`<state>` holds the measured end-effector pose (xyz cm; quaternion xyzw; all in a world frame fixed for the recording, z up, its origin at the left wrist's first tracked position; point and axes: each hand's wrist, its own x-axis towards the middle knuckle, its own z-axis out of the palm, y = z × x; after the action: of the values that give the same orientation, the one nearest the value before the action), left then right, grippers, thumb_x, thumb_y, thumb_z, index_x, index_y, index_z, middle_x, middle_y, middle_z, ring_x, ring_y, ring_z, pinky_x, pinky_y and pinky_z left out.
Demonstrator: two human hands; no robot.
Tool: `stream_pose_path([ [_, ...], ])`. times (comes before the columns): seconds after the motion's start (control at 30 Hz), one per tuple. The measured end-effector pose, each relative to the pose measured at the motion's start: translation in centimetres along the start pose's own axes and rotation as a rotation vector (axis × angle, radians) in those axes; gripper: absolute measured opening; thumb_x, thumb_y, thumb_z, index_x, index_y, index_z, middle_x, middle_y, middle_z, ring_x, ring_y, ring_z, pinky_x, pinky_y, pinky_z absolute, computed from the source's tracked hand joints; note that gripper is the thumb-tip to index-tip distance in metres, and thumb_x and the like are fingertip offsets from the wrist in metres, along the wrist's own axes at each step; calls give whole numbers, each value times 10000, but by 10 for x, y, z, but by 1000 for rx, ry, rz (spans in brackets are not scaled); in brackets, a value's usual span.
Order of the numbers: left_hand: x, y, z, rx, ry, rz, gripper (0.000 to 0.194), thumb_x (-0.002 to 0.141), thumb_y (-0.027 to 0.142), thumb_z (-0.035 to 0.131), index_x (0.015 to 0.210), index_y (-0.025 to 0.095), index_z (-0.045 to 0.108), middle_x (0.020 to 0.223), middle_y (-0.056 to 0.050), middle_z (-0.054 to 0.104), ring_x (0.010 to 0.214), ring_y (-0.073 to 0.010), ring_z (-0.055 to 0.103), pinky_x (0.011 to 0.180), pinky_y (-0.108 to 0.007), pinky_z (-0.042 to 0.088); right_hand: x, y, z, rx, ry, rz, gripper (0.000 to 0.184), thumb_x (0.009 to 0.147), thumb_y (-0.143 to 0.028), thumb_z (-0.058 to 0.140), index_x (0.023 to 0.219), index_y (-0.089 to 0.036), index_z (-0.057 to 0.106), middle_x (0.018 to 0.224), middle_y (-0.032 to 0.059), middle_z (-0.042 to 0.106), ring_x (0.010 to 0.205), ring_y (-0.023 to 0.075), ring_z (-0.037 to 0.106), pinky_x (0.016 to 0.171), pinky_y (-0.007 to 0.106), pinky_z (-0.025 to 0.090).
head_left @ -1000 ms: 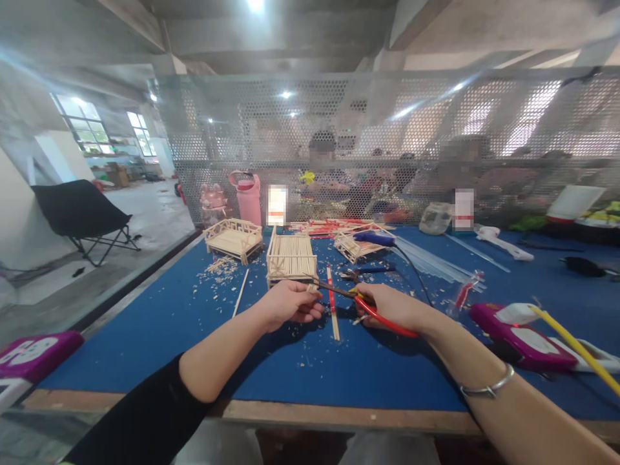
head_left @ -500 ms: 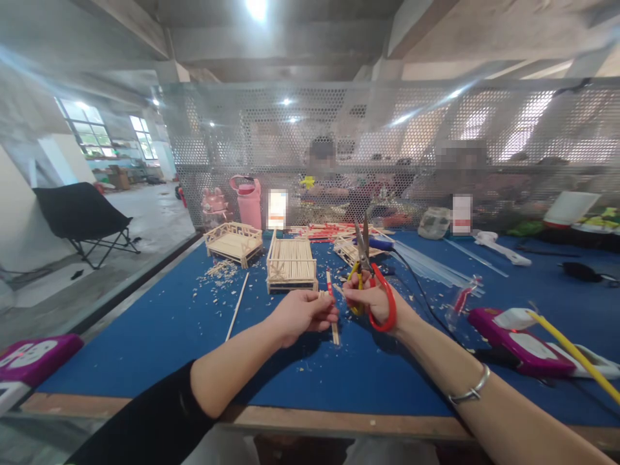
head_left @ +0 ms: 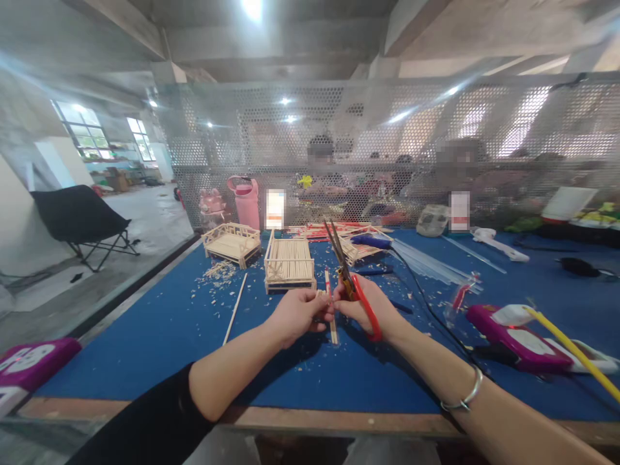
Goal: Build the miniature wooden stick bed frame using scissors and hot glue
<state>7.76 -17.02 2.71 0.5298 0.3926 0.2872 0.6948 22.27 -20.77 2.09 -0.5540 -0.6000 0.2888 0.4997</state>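
1. Right hand (head_left: 382,311) sits closer to left hand (head_left: 301,313) than before; scissors (head_left: 343,263) now tilt left.
2. Right hand grips scissors; left hand pinched, contents unclear.
3. Sticks (head_left: 334,332) under fingertips; rack (head_left: 290,261) beyond left hand.

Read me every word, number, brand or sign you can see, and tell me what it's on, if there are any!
There are none I can read.
Left screen: too blurred.
Right screen: too blurred.
Red band on the sticks: too small to tell if it has writing.
Pink bottle: no writing I can make out.
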Motion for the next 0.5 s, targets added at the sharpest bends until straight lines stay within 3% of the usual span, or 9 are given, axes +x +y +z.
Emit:
stream_pose_path([
  [0.13, 0, 6, -3, -59, -18, -93, 154, 831, 170, 567, 704, 102, 620, 689, -32, 639, 545, -48, 580, 447, -122, 410, 2, 4, -4, -24, 82, -11, 153, 569, -270, 553, 675, -210, 460, 662, -10, 550, 605, 136, 506, 600, 275, 429],
  [0.33, -2, 3, -1, -50, -86, -113, 117, 785, 157, 608, 683, 103, 628, 644, -14, 600, 556, -43, 556, 435, -109, 372, -1, 1, 4, 164, -53, -27, 328, 533, -341, 708, 679, -210, 446, 647, -35, 536, 580, 115, 492, 586, 266, 433],
  [0.5, -4, -1, -4, 108, -149, -22, 271, 652, 359, 727, 658, 107, 628, 635, -15, 582, 576, -81, 521, 453, -157, 385, 0, -1, 2, 322, 65, 2, 326, 509, -304, 714, 666, -206, 446, 611, -47, 555, 562, 112, 520, 599, 273, 438],
])
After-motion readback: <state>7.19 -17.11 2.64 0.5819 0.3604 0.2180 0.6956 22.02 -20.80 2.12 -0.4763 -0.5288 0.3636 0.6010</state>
